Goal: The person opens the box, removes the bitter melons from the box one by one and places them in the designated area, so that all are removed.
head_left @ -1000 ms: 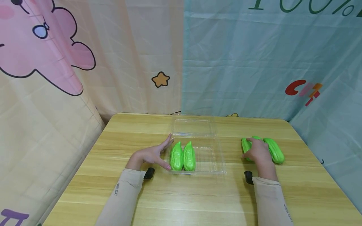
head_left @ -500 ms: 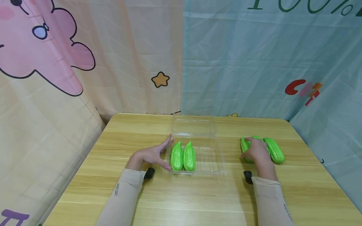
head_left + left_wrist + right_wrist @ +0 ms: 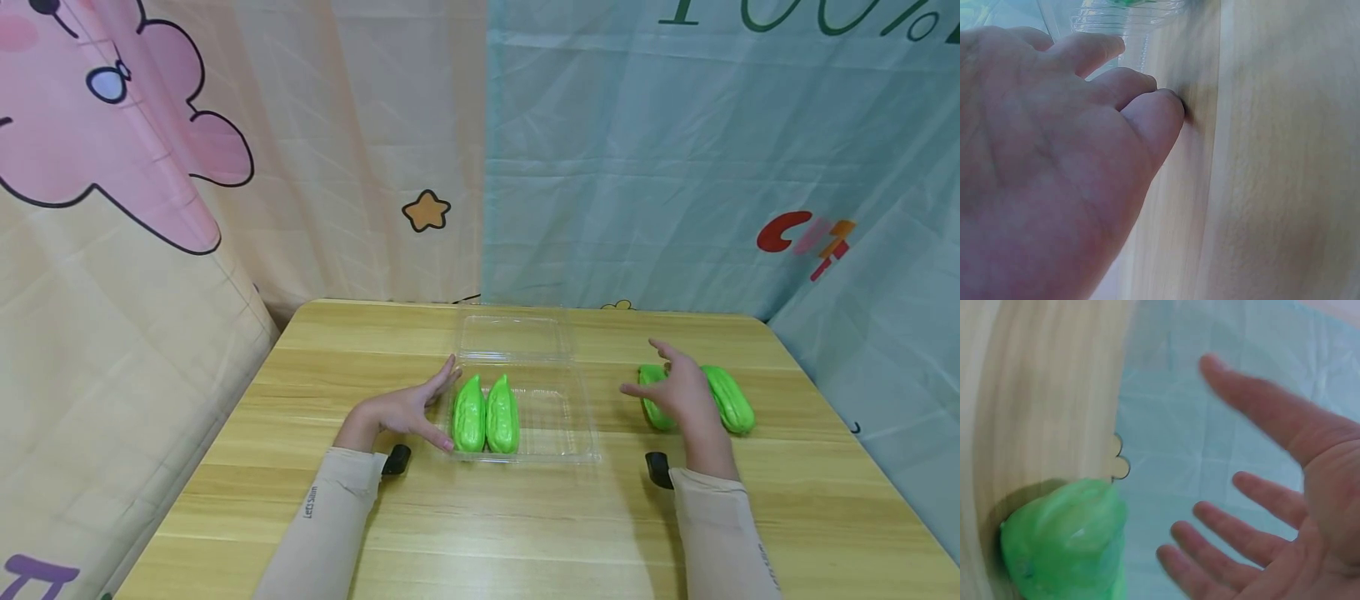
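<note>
A clear plastic box (image 3: pixel 551 425) stands in mid-table in the head view, its lid (image 3: pixel 514 336) folded back. Two bright green bitter melons (image 3: pixel 469 417) lie side by side in its left half. Against the box's left side rests my left hand (image 3: pixel 408 408), thumb near the front corner and fingers toward the rear. At the right, my right hand (image 3: pixel 682 392) hovers with thumb and fingers spread, holding nothing. Loose bitter melons lie around and below it: one to its left (image 3: pixel 654 396), one to its right (image 3: pixel 727 400). The right wrist view shows a bitter melon (image 3: pixel 1066 544) apart from the fingers.
The wooden table (image 3: pixel 525 533) has its far edge close to a hanging printed curtain (image 3: pixel 637 167). More curtain (image 3: pixel 885 358) hangs along the right side.
My right hand has spread its fingers and come up off the loose bitter melons. The left one of these shifted slightly left earlier. My left hand and the box stay put.
</note>
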The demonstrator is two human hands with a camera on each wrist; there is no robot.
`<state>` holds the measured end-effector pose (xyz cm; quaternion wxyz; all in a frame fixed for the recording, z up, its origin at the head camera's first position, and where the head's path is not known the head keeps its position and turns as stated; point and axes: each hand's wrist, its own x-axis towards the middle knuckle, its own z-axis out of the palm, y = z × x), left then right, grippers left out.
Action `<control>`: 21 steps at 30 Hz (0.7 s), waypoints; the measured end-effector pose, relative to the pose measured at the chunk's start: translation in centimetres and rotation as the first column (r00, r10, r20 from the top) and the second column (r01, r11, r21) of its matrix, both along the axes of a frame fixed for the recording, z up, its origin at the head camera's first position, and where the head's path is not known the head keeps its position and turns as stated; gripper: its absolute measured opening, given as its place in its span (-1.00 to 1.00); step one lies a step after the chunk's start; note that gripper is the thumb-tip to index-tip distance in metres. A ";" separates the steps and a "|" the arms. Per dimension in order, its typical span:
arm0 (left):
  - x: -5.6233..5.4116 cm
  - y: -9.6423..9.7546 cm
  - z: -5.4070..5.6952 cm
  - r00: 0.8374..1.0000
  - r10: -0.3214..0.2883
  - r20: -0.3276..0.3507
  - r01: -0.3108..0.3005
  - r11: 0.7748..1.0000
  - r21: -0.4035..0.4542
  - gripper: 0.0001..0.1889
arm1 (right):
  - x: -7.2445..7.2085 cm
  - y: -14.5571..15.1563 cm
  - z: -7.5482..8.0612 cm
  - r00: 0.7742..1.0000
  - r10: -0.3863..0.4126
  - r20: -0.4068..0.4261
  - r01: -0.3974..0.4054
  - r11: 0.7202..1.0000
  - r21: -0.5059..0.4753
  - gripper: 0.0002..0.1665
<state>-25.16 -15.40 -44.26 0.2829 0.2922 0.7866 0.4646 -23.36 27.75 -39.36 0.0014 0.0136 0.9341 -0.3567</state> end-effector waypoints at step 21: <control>0.1 -0.1 0.1 1.000 0.004 0.015 -0.004 1.000 -0.005 0.51 | 1.2 -0.9 2.3 0.987 0.123 -0.104 -0.155 0.901 -0.405 0.26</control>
